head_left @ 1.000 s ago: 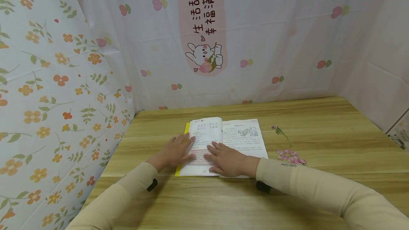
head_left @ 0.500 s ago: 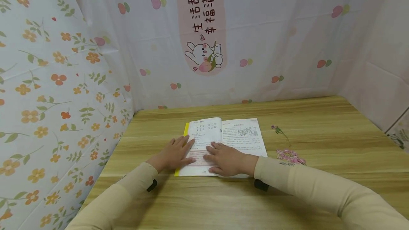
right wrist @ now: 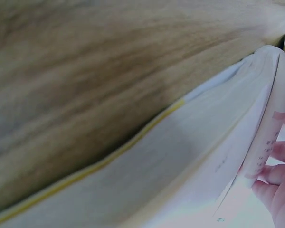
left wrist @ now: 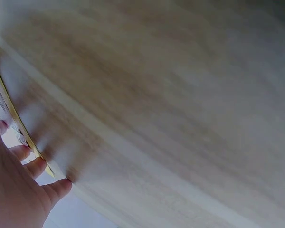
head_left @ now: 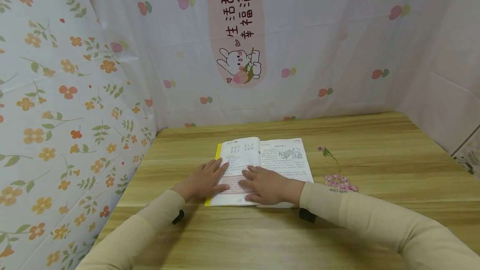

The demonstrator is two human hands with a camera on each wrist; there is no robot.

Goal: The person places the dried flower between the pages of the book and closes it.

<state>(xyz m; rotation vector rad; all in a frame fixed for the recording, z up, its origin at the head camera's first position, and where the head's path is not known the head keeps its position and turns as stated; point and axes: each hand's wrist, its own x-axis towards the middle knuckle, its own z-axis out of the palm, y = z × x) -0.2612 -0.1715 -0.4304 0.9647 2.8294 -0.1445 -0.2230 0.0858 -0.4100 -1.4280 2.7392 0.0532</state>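
An open book (head_left: 241, 157) with a yellow cover edge lies flat on the wooden table. Its left page carries text and a pink band; the right page has text and a small line drawing. My left hand (head_left: 202, 181) rests at the book's left edge, fingers spread, some on the page. In the left wrist view, that hand (left wrist: 19, 185) lies along the yellow edge. My right hand (head_left: 268, 186) presses near the fold, its fingers reaching over the left page. The right wrist view has the book's thick page block (right wrist: 199, 142) beside the fingers (right wrist: 275, 175).
On the wooden table (head_left: 180, 236), right of the book, lie a purple flower on a green stem (head_left: 328, 154) and a pink flower cluster (head_left: 341, 182), which look flat. A patterned curtain (head_left: 330, 45) hangs behind, and a floral one (head_left: 56, 116) on the left.
Both hands stay in place on the book, and the book lies as before. Only the head view has shifted very slightly.
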